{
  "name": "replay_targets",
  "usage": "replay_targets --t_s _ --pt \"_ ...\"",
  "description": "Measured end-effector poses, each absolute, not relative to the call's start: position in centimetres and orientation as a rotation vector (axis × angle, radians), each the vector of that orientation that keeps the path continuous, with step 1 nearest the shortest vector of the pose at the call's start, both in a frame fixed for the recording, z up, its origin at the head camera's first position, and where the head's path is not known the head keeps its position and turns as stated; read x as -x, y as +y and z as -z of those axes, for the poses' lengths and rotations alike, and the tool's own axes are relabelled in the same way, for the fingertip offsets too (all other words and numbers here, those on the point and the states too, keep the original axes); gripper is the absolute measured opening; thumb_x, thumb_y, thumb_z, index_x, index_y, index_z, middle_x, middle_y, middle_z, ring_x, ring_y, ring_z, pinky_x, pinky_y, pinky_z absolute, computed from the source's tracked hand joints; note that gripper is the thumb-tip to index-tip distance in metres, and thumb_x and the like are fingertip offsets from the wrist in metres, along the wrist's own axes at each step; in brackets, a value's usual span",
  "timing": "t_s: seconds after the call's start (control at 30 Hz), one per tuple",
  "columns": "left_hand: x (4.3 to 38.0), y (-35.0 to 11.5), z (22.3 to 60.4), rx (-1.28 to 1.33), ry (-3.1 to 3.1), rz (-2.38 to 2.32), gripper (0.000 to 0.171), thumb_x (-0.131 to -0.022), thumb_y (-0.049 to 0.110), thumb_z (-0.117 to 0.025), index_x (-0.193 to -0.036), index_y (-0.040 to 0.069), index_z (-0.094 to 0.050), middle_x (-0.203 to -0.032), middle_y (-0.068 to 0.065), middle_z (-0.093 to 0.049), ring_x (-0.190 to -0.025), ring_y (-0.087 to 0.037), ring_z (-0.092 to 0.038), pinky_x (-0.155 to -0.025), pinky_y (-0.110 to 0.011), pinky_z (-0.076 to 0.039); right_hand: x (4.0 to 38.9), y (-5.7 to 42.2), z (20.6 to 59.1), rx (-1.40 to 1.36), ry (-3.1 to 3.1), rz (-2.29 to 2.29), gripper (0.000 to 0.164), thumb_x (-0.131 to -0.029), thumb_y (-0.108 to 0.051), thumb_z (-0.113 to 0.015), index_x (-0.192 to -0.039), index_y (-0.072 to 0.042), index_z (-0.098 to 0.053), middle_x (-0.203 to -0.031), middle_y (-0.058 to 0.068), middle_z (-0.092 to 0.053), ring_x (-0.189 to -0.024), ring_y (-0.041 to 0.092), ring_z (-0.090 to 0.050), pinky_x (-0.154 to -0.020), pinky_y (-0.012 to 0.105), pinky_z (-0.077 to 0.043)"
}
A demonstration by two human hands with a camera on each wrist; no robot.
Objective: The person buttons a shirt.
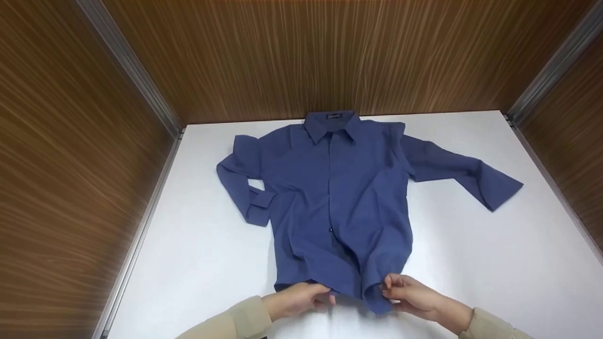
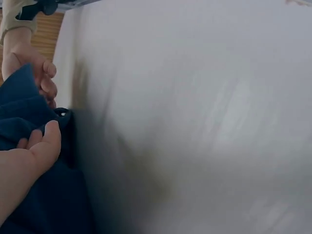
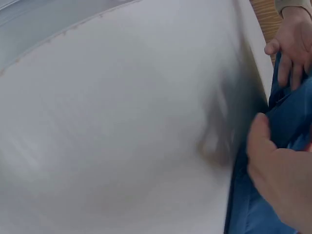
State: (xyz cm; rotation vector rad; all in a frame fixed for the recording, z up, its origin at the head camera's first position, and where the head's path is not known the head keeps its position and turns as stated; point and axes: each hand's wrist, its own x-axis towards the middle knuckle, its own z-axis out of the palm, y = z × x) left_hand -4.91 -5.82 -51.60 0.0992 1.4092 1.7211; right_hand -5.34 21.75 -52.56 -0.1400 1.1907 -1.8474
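A blue long-sleeved button shirt (image 1: 301,188) lies front up, its collar at the far side and its hem toward me. My left hand (image 1: 301,299) is at the hem's left part, with its fingers partly hidden by cloth; in the right wrist view this left hand (image 3: 295,44) has straight, spread fingers against the shirt. With curled fingers my right hand (image 1: 417,296) holds the hem's right corner, where the cloth folds up. The front opening gapes below the lowest visible button (image 1: 331,230).
Under the shirt is a white table (image 1: 202,254). Wood-grain panels (image 1: 264,56) stand behind it and at both sides. The left sleeve (image 1: 240,174) bends back toward the shirt's body; the right sleeve (image 1: 452,162) stretches out to the right.
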Motion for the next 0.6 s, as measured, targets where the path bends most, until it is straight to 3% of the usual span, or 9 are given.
replay_targets --t_s 0.17,0.33,0.6 --pt "5.0 -6.0 50.9 -0.180 1.205 -1.794 0.023 -0.083 0.022 -0.035 -0.079 0.009 -0.053 -0.083 -0.003 -0.055 -0.096 -0.025 -0.043 -0.083 -0.042 -0.025 5.3 21.2 52.1 0.186 1.176 1.851 0.026 -0.078 0.004 -0.039 -0.103 -0.004 -0.038 -0.084 0.002 -0.040 -0.072 0.012 -0.043 -0.065 0.031 -0.038" --pt "4.9 -6.2 51.0 -0.258 1.117 -1.693 0.041 -0.085 0.032 -0.027 -0.104 0.003 -0.048 -0.110 -0.011 -0.045 -0.102 -0.023 -0.039 -0.083 -0.042 -0.024 5.3 21.0 51.8 0.213 1.207 1.766 0.032 -0.076 0.005 -0.040 -0.107 0.004 -0.037 -0.085 0.004 -0.042 -0.068 0.011 -0.042 -0.062 0.028 -0.037" --pt "3.9 -6.5 51.6 -0.239 1.130 -1.623 0.045 -0.085 0.031 -0.026 -0.116 -0.001 -0.034 -0.112 -0.017 -0.040 -0.101 -0.025 -0.039 -0.079 -0.037 -0.030 4.6 21.1 52.0 0.281 1.198 1.681 0.038 -0.070 0.009 -0.038 -0.106 -0.005 -0.038 -0.094 0.007 -0.043 -0.072 0.013 -0.044 -0.058 0.026 -0.036"
